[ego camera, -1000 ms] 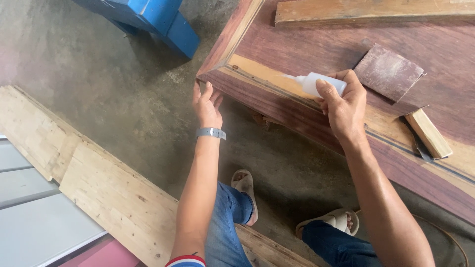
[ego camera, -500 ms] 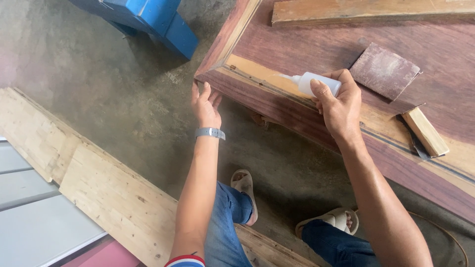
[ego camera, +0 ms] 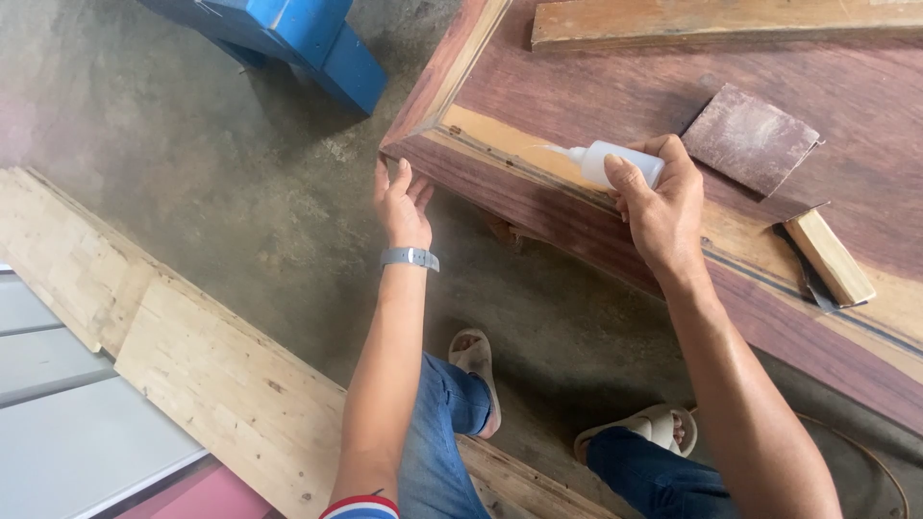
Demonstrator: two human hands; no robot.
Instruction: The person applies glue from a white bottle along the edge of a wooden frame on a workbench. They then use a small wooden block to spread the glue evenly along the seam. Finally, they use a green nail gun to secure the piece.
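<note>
The right hand point(ego camera: 663, 207) covers the rear of the white bottle point(ego camera: 615, 161), so only its nozzle end shows. The reddish panel point(ego camera: 625, 96) runs off the top and right edges. The blue object point(ego camera: 308, 38) is cut off at the top. The chisel point(ego camera: 827, 258) blade is mostly hidden under its wooden handle.

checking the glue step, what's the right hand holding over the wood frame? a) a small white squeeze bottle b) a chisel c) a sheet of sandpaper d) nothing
a: the right hand grips a small white squeeze bottle, nozzle aimed along the pale strip of the wood frame, while the sandpaper lies untouched beside it.
</note>
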